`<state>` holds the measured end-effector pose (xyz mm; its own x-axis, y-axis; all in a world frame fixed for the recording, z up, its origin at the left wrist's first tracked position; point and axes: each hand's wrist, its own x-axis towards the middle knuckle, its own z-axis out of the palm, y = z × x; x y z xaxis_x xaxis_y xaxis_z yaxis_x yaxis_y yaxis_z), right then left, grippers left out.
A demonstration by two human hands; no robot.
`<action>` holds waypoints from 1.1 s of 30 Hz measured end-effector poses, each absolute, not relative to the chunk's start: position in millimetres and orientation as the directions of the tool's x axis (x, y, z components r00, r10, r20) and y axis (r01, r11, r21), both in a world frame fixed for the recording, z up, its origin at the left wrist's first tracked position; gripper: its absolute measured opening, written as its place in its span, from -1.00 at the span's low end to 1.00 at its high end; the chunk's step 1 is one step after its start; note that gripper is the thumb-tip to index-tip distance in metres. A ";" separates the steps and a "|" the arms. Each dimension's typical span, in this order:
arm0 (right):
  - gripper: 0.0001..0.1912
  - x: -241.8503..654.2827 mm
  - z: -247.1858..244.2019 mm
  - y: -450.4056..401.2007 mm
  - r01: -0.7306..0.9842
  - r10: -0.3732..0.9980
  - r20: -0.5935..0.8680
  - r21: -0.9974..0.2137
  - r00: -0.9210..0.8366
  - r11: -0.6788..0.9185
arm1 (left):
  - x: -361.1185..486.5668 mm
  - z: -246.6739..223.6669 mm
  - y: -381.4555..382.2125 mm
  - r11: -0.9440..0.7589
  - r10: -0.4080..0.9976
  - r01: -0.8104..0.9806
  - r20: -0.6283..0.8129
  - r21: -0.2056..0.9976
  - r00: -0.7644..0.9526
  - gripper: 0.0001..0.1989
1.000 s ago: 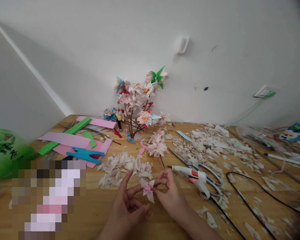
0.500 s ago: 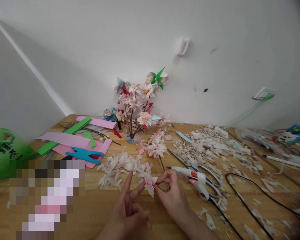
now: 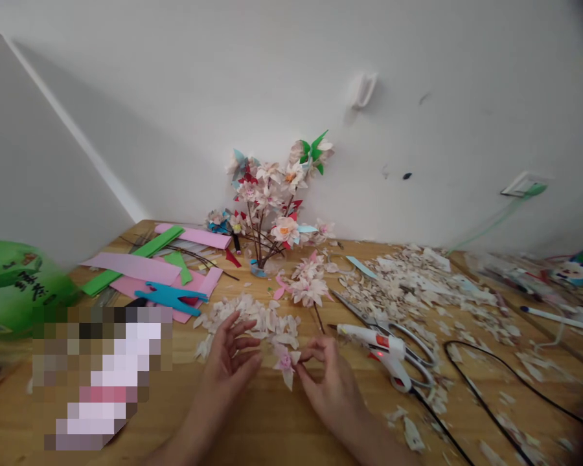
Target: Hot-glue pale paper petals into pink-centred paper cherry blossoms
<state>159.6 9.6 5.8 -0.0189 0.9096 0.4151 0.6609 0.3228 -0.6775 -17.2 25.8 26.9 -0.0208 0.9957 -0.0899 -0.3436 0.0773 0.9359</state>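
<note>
Between thumb and fingers, my right hand point(image 3: 328, 372) pinches a small handmade flower point(image 3: 285, 362) with pale petals and a pink centre. My left hand point(image 3: 236, 356) is apart from the flower, to its left, fingers spread with nothing in them. Just beyond that hand lies a pile of loose pale petals point(image 3: 252, 317). A larger finished-looking flower point(image 3: 308, 288) on a brown stem rests past my right hand. To the right of the same hand are a white hot glue gun point(image 3: 383, 343) with a red light and scissors point(image 3: 420, 356) partly under it.
A bunch of handmade flowers point(image 3: 269, 194) stands by the wall. Pink, green and blue crepe paper point(image 3: 170, 294) lies left, near a green bag point(image 3: 19, 285). Dried petal scraps point(image 3: 403, 278) cover the right side, where a black cord point(image 3: 495, 382) loops and a pen point(image 3: 558, 317) lies.
My left hand has come away from the flower and drawn back left, its fingers now spread. The flower stays in my right hand, shifted slightly left. The view has turned a little.
</note>
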 end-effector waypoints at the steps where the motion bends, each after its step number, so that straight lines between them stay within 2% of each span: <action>1: -0.72 159.1 5.1 9.1 0.672 0.908 0.418 -0.661 -0.038 0.332 | -15.7 24.9 25.0 0.077 0.997 -0.347 -0.079 0.935 0.008 -0.35; 5: -0.68 158.1 4.2 7.0 0.670 0.902 0.410 -0.633 -0.134 0.387 | -9.3 14.2 22.2 0.079 0.995 -0.353 -0.055 0.932 0.077 -0.36; 9: -0.66 157.7 3.6 5.1 0.663 0.918 0.366 -0.652 -0.150 0.368 | -6.3 11.3 21.2 0.089 0.995 -0.339 -0.070 0.937 0.067 -0.36; 21: -0.50 161.0 6.3 -0.7 0.604 0.887 0.390 -0.654 -0.246 0.456 | -17.0 20.7 30.4 0.098 0.995 -0.363 -0.105 0.927 0.001 -0.31; 27: -0.62 166.8 11.2 1.7 0.638 0.882 0.404 -0.618 -0.243 0.459 | -35.7 48.1 37.9 0.103 0.984 -0.370 -0.149 0.923 -0.097 -0.31; 31: -0.83 177.4 23.8 6.6 0.700 0.909 0.323 -0.584 -0.264 0.411 | -55.8 62.6 48.8 -0.008 0.958 -0.394 -0.106 0.919 -0.266 -0.40; 33: -0.85 183.0 29.7 7.8 0.710 0.921 0.268 -0.587 -0.284 0.389 | -66.5 63.9 56.3 -0.078 0.938 -0.420 -0.076 0.904 -0.339 -0.48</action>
